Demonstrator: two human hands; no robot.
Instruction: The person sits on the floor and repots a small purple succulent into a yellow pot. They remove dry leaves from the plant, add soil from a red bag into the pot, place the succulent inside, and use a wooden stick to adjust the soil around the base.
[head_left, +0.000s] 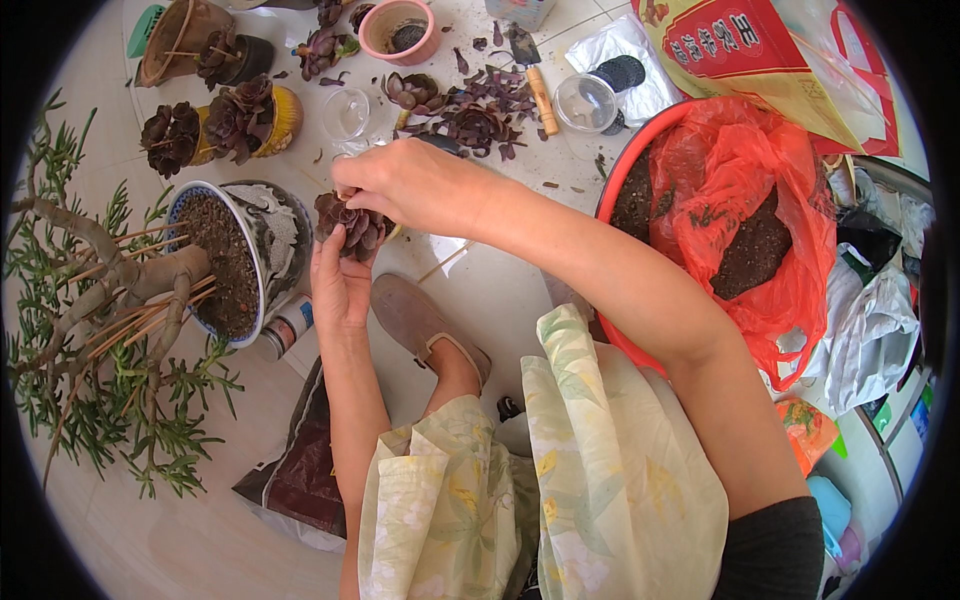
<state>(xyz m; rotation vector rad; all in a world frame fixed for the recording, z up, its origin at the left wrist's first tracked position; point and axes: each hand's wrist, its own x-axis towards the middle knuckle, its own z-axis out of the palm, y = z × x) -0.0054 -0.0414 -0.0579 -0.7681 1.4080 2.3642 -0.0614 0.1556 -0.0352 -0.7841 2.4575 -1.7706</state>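
Note:
A dark purple succulent rosette rests in my left hand, with the thumb on its leaves and the fingers around its underside. My right hand reaches across from the right, and its thumb and forefinger pinch at the rosette's upper left edge; what lies between these fingertips is too small to tell. Just above my hands stands a clear plastic cup. Another cut rosette and a heap of loose purple leaves lie beyond them on the tiled floor.
A potted jade-like plant with wooden sticks leans at left. Yellow pots hold succulents. Beyond are a pink pot and a wooden-handled trowel. At right sits a red basin with a soil-filled red plastic bag. A shoe is below my hands.

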